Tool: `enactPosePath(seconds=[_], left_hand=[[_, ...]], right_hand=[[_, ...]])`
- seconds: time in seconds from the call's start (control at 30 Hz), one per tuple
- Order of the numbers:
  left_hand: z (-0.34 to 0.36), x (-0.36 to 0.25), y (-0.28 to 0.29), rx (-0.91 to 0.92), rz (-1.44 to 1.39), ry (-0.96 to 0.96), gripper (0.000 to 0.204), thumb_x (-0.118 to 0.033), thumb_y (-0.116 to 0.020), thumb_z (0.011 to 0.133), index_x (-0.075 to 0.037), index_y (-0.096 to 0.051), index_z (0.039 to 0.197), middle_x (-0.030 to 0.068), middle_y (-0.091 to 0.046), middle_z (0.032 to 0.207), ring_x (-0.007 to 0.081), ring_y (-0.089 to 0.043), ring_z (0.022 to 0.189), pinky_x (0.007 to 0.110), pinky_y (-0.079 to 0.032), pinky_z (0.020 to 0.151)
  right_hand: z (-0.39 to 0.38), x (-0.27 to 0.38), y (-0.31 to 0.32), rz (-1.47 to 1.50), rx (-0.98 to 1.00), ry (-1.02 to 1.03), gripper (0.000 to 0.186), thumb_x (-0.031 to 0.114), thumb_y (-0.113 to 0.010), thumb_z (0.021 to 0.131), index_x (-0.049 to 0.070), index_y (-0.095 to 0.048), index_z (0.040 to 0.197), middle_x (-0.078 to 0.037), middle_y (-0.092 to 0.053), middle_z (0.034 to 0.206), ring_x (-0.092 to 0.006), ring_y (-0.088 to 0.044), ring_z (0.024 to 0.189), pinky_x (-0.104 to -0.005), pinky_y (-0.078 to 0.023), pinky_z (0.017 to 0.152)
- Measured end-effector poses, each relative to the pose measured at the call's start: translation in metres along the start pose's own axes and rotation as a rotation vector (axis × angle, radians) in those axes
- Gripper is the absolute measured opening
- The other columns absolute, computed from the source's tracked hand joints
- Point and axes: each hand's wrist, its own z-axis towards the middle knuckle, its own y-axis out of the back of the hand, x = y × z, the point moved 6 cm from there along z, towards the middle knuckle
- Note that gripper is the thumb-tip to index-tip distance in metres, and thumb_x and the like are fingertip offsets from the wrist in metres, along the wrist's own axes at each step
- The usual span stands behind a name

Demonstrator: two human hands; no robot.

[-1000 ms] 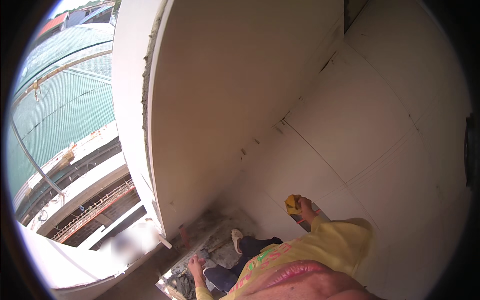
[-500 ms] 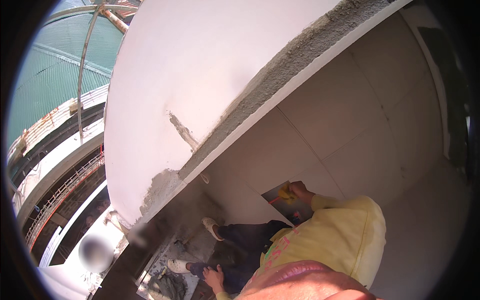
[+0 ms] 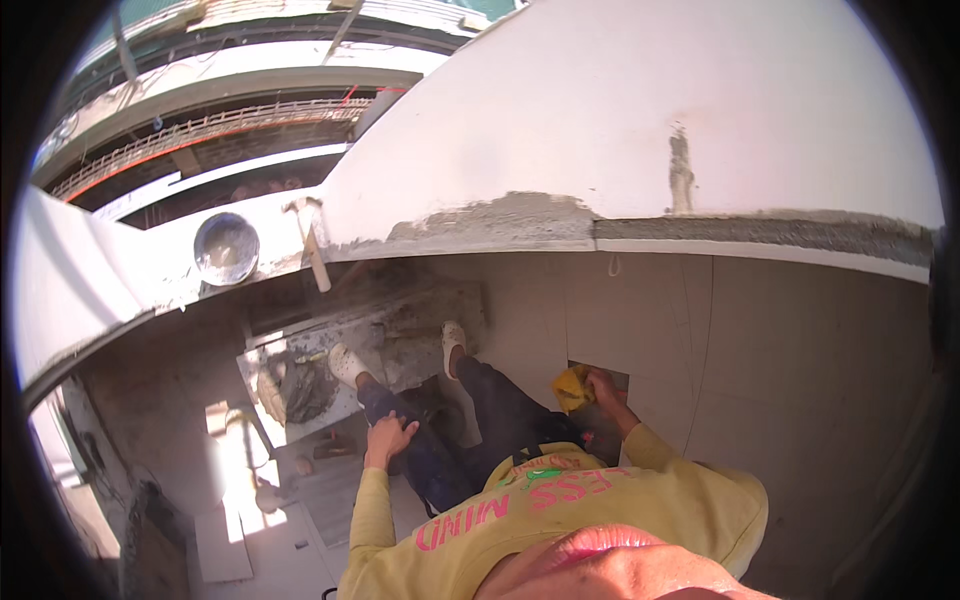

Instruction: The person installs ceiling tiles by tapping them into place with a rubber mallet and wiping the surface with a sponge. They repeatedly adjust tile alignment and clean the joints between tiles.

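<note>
My right hand (image 3: pixel 604 391) is closed around a yellow sponge (image 3: pixel 571 388). It holds the sponge at the edge of a dark square patch (image 3: pixel 618 381) among the large pale tiles. What lies inside the patch is mostly hidden by my hand and sleeve. My left hand (image 3: pixel 388 440) rests on my dark-trousered left leg, fingers stretched out, with nothing in it. Both my feet, in pale clogs (image 3: pixel 347 365), are set on the messy surface ahead of me.
A white wall (image 3: pixel 620 120) with a rough mortar strip (image 3: pixel 760 231) crosses ahead. On its ledge stand a round bucket (image 3: pixel 227 248) and a hammer (image 3: pixel 313 248). Grey mortar (image 3: pixel 300 388) is heaped on a board at the left. A long-handled mallet (image 3: pixel 265 490) lies in sunlight.
My view has swung to the left, bringing the bucket, hammer and mortar heap into fuller sight. The sponge stays in my right hand; my left hand stays on my leg.
</note>
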Motion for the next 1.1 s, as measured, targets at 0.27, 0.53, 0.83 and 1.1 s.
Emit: enactPosePath(seconds=[0.27,0.53,0.83,1.1], left_hand=[[-0.043,0.022,0.009,-0.474,-0.724,0.313,0.060,-0.047,-0.057,0.100,-0.005,-0.058,0.142,0.0202,-0.070,0.125,0.0373,-0.067,0.116,0.046,-0.052,0.099],[-0.102,0.130,-0.103,-1.116,-1.237,0.681,0.051,-0.038,-0.067,0.098,-0.001,-0.063,0.135,0.0151,-0.075,0.109,0.0231,-0.072,0.097,0.035,-0.055,0.088],[-0.097,0.148,-0.272,-0.998,-1.590,0.996,0.051,-0.036,-0.067,0.098,0.002,-0.064,0.133,0.0095,-0.074,0.103,0.0150,-0.069,0.088,0.031,-0.054,0.083],[-0.062,0.160,-0.210,-1.070,-1.689,0.789,0.051,-0.034,-0.063,0.102,0.004,-0.060,0.136,0.0108,-0.075,0.110,0.0153,-0.070,0.090,0.031,-0.054,0.085]], right_hand=[[-0.080,0.185,-0.398,0.279,1.169,0.198,0.051,-0.001,-0.052,0.085,-0.001,-0.053,0.137,-0.007,-0.060,0.126,-0.0153,-0.058,0.117,-0.0305,-0.046,0.102],[0.046,0.409,-0.739,-0.652,0.251,1.488,0.057,0.032,-0.074,0.082,0.005,-0.063,0.130,-0.026,-0.069,0.115,-0.0403,-0.068,0.105,-0.0468,-0.053,0.096],[0.202,0.324,-0.947,-1.771,0.536,1.228,0.057,0.026,-0.053,0.093,0.002,-0.053,0.145,-0.028,-0.056,0.143,-0.0373,-0.052,0.138,-0.0468,-0.043,0.115],[0.148,0.362,-0.898,-0.814,0.477,1.572,0.041,0.017,-0.061,0.089,0.003,-0.058,0.128,-0.030,-0.069,0.114,-0.0466,-0.065,0.112,-0.0522,-0.050,0.097]])
